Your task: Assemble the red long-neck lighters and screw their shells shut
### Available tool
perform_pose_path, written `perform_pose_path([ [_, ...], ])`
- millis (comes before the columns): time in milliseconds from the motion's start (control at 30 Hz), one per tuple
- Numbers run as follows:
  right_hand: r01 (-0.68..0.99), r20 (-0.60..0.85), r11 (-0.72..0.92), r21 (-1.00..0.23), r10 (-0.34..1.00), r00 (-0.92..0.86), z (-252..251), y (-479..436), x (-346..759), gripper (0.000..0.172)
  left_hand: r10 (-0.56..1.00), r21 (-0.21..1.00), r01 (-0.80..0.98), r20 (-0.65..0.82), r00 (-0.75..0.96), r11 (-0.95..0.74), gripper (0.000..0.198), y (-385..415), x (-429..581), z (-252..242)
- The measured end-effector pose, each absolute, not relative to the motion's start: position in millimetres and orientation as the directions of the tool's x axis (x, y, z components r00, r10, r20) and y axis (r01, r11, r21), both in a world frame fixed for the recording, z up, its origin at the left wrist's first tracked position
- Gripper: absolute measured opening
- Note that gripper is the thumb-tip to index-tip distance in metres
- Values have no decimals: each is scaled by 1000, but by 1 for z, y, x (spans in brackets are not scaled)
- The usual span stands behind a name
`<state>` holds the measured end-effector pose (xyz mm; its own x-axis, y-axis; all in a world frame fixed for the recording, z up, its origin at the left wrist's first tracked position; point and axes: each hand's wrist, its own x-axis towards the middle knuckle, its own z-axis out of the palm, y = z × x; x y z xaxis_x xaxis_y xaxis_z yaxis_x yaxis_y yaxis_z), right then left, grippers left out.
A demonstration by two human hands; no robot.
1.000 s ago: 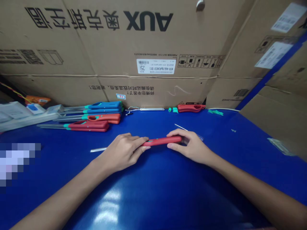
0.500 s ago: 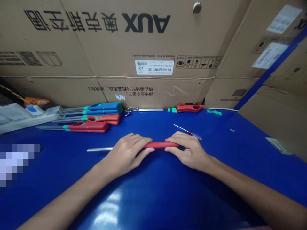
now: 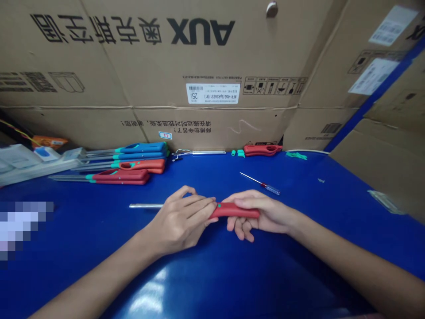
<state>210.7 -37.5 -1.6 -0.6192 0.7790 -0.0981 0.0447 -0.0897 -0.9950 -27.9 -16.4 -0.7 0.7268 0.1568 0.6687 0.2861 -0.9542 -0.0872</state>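
Partly covered: the red lighter held between the 2 hands. Its front section, where handle should meet nozzle, is behind the left hand, so trigger and joint cannot be read. A metal rod emerges past that hand to the left, roughly in line with the handle; where it joins is out of sight. A small green spot shows on the upper face of the handle. The rear end sits within the right hand, and its underside is hidden. Clearance above the blue worktop: cannot tell. Both forearms are cut off by the lower part of the frame; a pixelated patch masks the left edge.

Position: the lighter lies nearly level, crosswise, bridging the gap between the 2 hands. Left hand closed over its forward part, fingers draped on top. Right hand holds the rear, thumb pressed along the top, several fingertips curled below the handle and visible under it.

Nearby: screwdriver, clear handle, lying beyond the right hand. Farther back, a red casing with green pieces to its right. Back left, a stack of 2 blue lighters, orange ones and 2 red ones, nozzles overlapping and hard to separate. Behind, a cardboard box, print upside down.
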Motion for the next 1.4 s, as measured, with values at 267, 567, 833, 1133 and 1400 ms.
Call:
perform_pose_path([
  [267,-179,-244,-713,-678,448,-860,7,-45,213,45,130,-181,335,677,724,-925,30,-21,-27,-6],
  [567,-335,-136,-634,-697,575,-807,1,-48,203,45,415,235,369,723,552,-899,27,-35,-15,-4],
  [833,-273,-236,-631,-726,602,-763,3,-57,193,63,910,955,-291,74,408,53,41,-26,0,-9],
  [1133,-156,-399,-636,-756,636,-661,0,-63,182,72,847,739,-536,-88,524,408,25,-33,6,-14],
  [1400,-154,-380,-594,-790,671,-636,-3,-65,178,67,833,698,-567,-75,548,436,23,-32,5,-14],
])
